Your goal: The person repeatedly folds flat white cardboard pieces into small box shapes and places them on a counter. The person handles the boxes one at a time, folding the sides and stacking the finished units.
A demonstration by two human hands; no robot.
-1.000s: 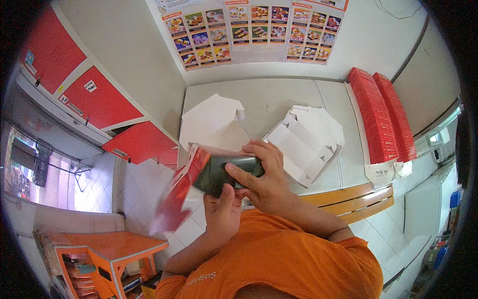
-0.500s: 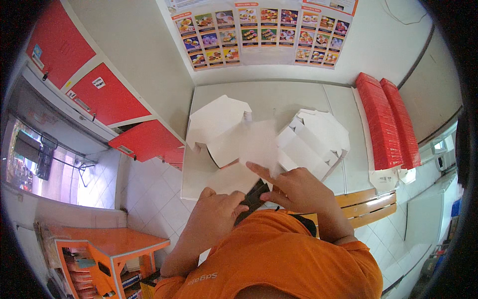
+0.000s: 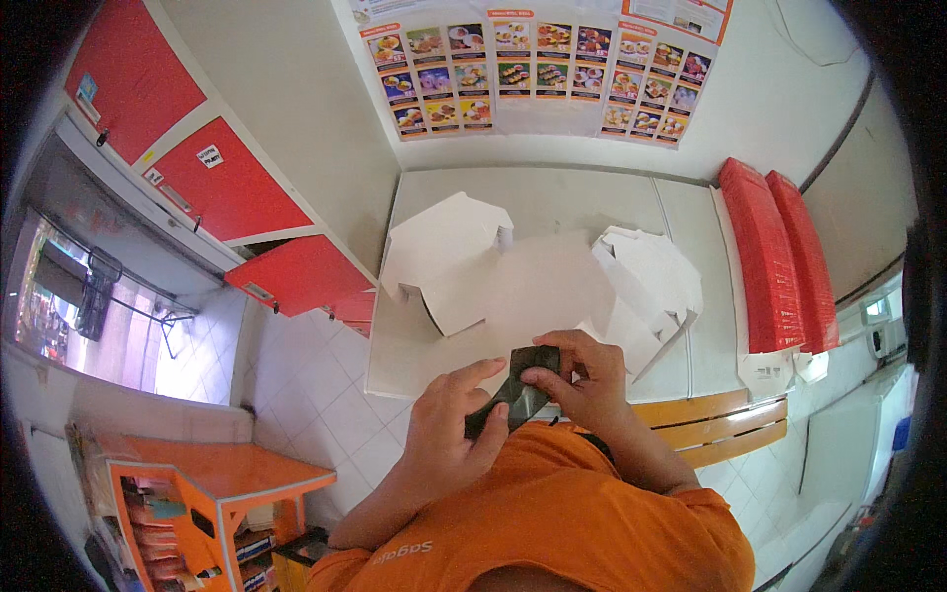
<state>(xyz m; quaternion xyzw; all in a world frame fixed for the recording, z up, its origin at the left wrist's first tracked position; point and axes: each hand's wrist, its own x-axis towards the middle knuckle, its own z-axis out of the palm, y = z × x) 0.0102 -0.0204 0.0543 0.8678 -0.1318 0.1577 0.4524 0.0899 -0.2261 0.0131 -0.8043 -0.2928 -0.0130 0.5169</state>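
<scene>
Both your hands are on one dark green piece (image 3: 536,357), in front of your orange shirt (image 3: 552,493), at the near side of the pale bench (image 3: 582,192). Right grip (image 3: 595,383) pinches its upper end, thumb pressed flat on it, fingers curled. Left grip (image 3: 446,419) pinches the lower-left end, thumb across it, forefinger stretched out. On the bench ahead of you: white cardboard stack (image 3: 449,252) on the left, folded white cartons (image 3: 656,281) on the right. Pale blurred shape (image 3: 552,281) between them, can't tell what. Red rows (image 3: 760,257) of packaging stand far right.
</scene>
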